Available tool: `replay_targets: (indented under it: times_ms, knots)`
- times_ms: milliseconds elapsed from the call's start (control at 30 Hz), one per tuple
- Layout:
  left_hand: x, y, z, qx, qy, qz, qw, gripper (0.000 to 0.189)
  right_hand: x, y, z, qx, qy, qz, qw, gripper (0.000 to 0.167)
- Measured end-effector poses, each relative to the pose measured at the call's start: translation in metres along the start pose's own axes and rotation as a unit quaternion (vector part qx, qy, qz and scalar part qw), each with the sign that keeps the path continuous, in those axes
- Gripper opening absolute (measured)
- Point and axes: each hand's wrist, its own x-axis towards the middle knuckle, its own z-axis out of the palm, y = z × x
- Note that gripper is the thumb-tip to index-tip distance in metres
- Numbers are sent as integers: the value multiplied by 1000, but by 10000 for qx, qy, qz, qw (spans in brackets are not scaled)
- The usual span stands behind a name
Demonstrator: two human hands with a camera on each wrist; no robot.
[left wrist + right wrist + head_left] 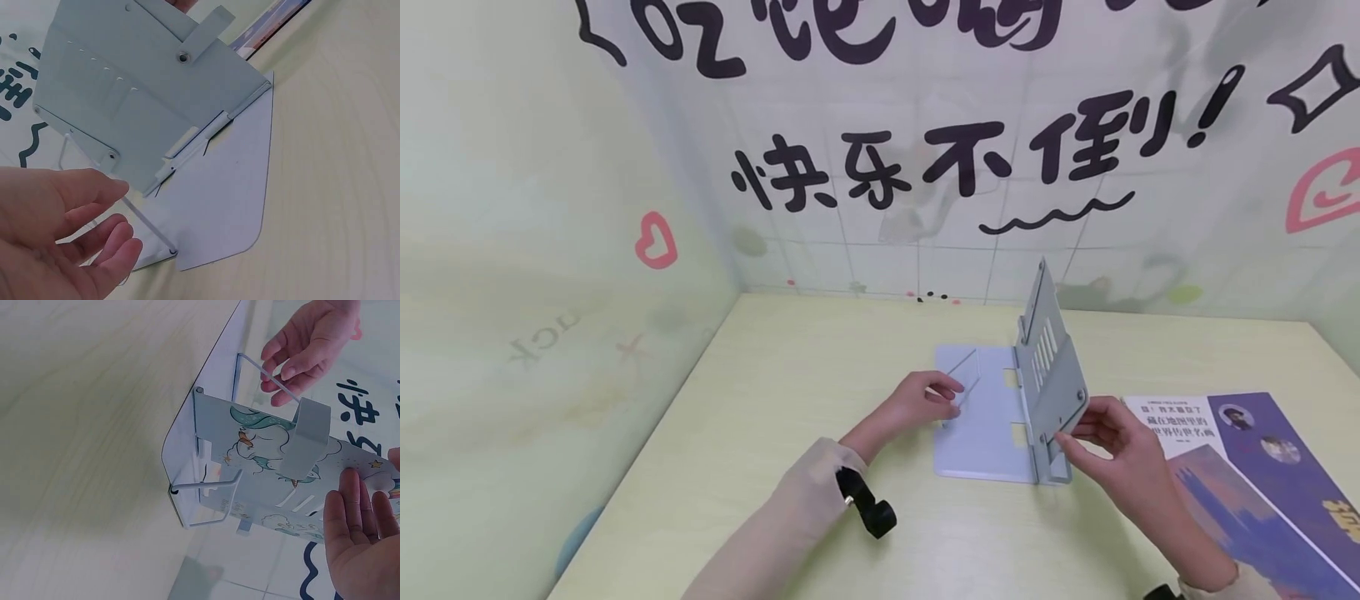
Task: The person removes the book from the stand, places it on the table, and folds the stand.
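Note:
A metal book stand (1048,358) stands with its base plate (977,454) flat on the table and its panel raised steeply. My right hand (1123,454) pinches the panel's right edge, thumb on the near side and fingers on the far face. In the right wrist view that face carries a printed cartoon (256,440), a folded flap (309,437) and a bent wire (209,486) near the base. At the left my left hand (917,400) has loosely bent fingers against a wire support (150,222), with a gap between thumb and fingertips.
A purple and white book (1300,454) with a painting on its cover lies right of the stand, under my right forearm. Behind the table rises a wall covering with large black lettering (966,158). Another wall (550,250) bounds the left side.

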Motion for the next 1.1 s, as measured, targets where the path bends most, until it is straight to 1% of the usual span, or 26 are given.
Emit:
replay_targets:
  times_ms: [133, 233, 333, 433, 667, 767, 867, 1000, 1100]
  knots:
    - [3, -5, 7, -15, -6, 168, 9999, 17, 0, 1, 1, 4, -3, 32, 10000, 30]
    - [5, -5, 11, -28, -16, 192, 9998, 12, 0, 2, 1, 3, 4, 27, 10000, 31]
    - [7, -4, 15, -57, 3, 112, 9999, 11, 0, 2, 1, 11, 21, -5, 10000, 31]
    - [10, -4, 19, -74, 54, 113, 9999, 12, 0, 3, 0, 21, 56, -57, 10000, 32]
    - [18, -5, 29, -92, 74, 360, 9993, 15, 0, 4, 1, 82, 59, -57, 9999, 33]
    - [21, -8, 32, 71, 2, 490, 9988, 15, 0, 4, 1, 98, 42, -63, 9999, 33]
    - [24, -10, 35, 375, -82, 673, 9970, 16, 0, 4, 2, 136, 36, -75, 9999, 33]
    - [27, -10, 38, 874, -232, 849, 9923, 17, 1, 3, 2, 152, 41, -94, 9998, 33]
    - [28, -9, 40, 1199, -298, 906, 9882, 17, 1, 3, 2, 149, 36, -105, 9998, 33]
